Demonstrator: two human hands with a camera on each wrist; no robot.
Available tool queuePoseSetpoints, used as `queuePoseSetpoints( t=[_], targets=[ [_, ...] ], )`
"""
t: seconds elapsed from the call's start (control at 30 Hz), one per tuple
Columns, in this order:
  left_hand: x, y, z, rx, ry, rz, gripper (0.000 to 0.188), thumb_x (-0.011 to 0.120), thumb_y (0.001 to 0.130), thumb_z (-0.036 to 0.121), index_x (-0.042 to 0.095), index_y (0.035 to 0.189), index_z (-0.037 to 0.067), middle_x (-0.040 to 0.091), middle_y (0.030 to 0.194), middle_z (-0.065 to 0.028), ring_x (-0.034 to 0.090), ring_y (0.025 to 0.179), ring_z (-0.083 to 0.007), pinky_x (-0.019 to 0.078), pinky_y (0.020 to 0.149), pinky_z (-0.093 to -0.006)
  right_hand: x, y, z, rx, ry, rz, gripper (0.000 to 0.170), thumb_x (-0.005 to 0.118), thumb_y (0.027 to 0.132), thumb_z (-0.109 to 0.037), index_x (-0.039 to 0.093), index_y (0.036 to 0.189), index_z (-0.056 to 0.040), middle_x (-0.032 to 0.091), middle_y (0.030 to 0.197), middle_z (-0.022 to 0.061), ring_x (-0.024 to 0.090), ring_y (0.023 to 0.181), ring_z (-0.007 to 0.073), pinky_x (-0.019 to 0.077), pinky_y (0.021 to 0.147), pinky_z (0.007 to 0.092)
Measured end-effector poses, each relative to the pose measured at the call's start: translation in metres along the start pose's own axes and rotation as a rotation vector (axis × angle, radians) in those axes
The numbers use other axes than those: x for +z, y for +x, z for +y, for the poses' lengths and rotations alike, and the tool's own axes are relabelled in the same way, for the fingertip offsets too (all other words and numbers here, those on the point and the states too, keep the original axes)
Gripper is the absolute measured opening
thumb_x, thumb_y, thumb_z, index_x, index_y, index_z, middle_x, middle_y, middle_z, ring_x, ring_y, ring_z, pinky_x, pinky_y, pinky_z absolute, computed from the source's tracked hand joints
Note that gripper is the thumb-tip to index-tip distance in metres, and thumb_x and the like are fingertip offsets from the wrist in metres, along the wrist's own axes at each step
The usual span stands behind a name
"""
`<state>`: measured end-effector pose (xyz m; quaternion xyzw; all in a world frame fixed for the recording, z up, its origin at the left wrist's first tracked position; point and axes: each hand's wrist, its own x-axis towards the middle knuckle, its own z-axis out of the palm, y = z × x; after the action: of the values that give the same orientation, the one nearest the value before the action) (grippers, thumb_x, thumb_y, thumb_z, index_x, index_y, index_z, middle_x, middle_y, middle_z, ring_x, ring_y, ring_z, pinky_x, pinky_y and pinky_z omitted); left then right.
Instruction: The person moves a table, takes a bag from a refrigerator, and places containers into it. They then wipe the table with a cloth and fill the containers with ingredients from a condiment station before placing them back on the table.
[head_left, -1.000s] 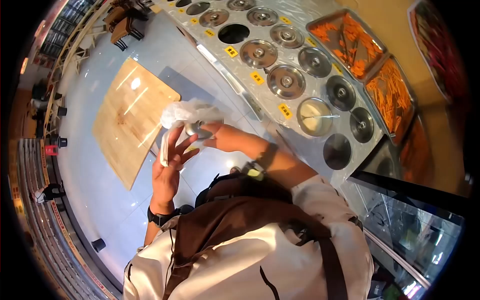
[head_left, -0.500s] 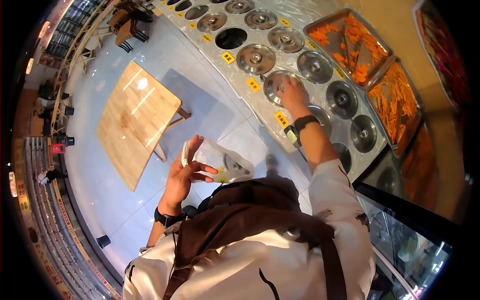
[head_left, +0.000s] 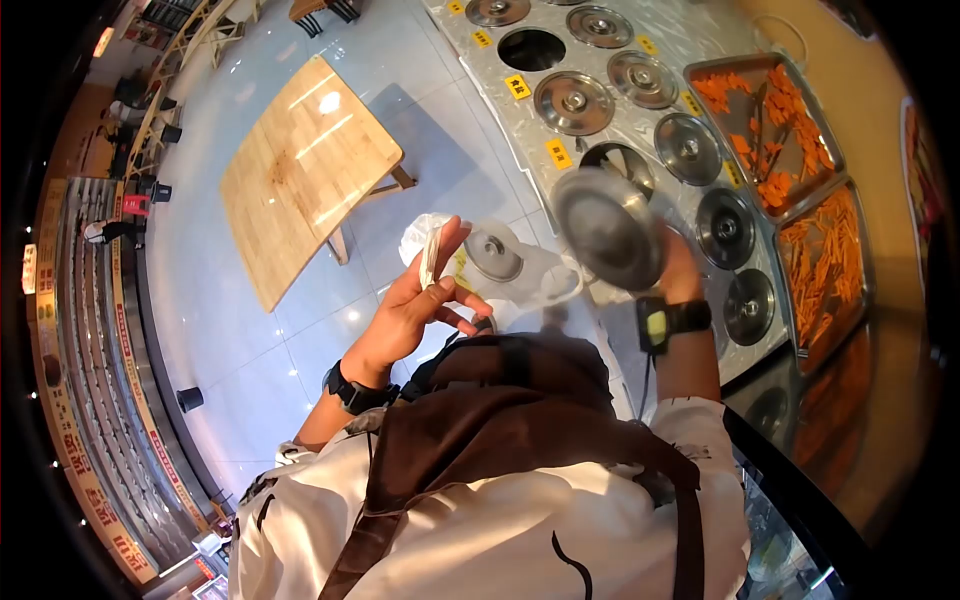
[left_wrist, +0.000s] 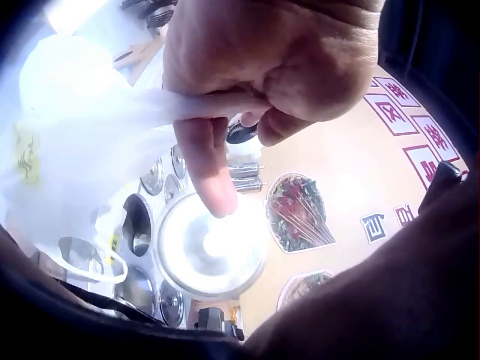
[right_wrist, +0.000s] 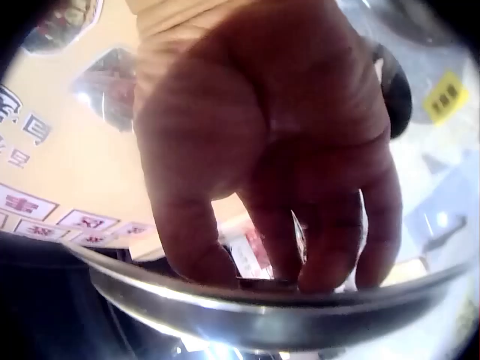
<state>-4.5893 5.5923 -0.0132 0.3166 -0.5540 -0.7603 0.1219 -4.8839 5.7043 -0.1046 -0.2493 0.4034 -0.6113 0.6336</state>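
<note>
My left hand (head_left: 415, 305) pinches the bunched top of a translucent plastic bag (head_left: 535, 272) between thumb and fingers. The bag hangs to the right with yellow-green print on it, and a round, silvery shape shows through it. In the left wrist view the bag (left_wrist: 82, 142) spreads out from the palm. My right hand (head_left: 682, 265) holds a round stainless-steel lid (head_left: 605, 230), raised and tilted over the counter. Fingertips meet the lid (right_wrist: 270, 319) from above in the right wrist view. Beyond it, a round well (head_left: 620, 160) stands uncovered, with something pale inside.
Lidded wells with yellow labels line the plastic-covered counter (head_left: 540, 150), and one dark well (head_left: 531, 48) has no lid. Trays of cut orange vegetables (head_left: 765, 135) stand along its far side. A wooden table (head_left: 310, 180) is ahead to the left; shelving (head_left: 105, 370) runs along the left.
My right hand went from beside the bag to a lid on the counter, then lifted it off its well. The left hand kept the bag, which now swings out rightward. The view has shifted.
</note>
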Motion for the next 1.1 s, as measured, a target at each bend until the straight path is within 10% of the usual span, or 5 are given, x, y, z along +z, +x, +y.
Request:
queuePoseSetpoints(
  t=[0.13,0.37,0.53,0.63,1.1],
  targets=[
    [0.010,0.008,0.007,-0.002,-0.009,-0.066,0.057,0.036,0.091,0.009,0.009,0.141,0.013,0.013,0.144,-0.0141,0.059,0.089,-0.0242,0.0527,0.066,-0.0316,0.039,0.044,0.047,0.140,-0.678,-0.466,0.038,0.064,0.073,-0.014,0.057,0.109,-0.0016,0.063,0.089,0.0071,0.057,0.076,0.0139,0.0460,0.069,0.0279],
    [0.016,0.011,0.001,0.011,-0.015,0.077,0.059,0.040,0.090,0.015,0.010,0.141,0.014,0.016,0.144,-0.0149,0.061,0.079,-0.0230,0.0528,0.058,-0.0306,0.037,0.041,0.065,0.025,-0.542,-0.104,0.022,0.059,0.080,-0.013,0.059,0.099,-0.0018,0.062,0.075,0.0095,0.059,0.069,0.0168,0.0465,0.063,0.0270],
    [0.016,0.003,-0.007,-0.049,-0.026,0.101,0.056,0.037,0.091,0.012,0.011,0.141,0.014,0.016,0.144,-0.0146,0.060,0.076,-0.0216,0.0528,0.061,-0.0308,-0.138,0.000,0.048,-0.408,-1.678,1.124,0.024,0.061,0.071,-0.013,0.060,0.094,-0.0069,0.059,0.091,0.0136,0.056,0.085,0.0302,0.0459,0.076,0.0407],
    [0.018,0.001,-0.005,-0.059,-0.049,0.113,0.056,0.037,0.091,0.013,0.011,0.141,0.014,0.016,0.144,-0.0143,0.060,0.076,-0.0220,0.0524,0.062,-0.0316,-0.199,-0.025,0.044,0.092,-1.958,1.328,0.030,0.058,0.075,-0.028,0.059,0.102,-0.0128,0.056,0.100,0.0166,0.054,0.094,0.0338,0.0449,0.081,0.0440],
    [0.017,-0.006,0.001,0.012,-0.057,-0.022,0.063,0.043,0.091,0.030,0.008,0.141,0.013,0.014,0.144,-0.0174,0.061,0.073,-0.0232,0.0526,0.060,-0.0314,-0.155,-0.044,-0.005,0.074,-0.899,0.676,0.045,0.060,0.075,-0.027,0.055,0.110,0.0012,0.061,0.100,0.0115,0.059,0.089,0.0195,0.0468,0.078,0.0304]
  ],
)
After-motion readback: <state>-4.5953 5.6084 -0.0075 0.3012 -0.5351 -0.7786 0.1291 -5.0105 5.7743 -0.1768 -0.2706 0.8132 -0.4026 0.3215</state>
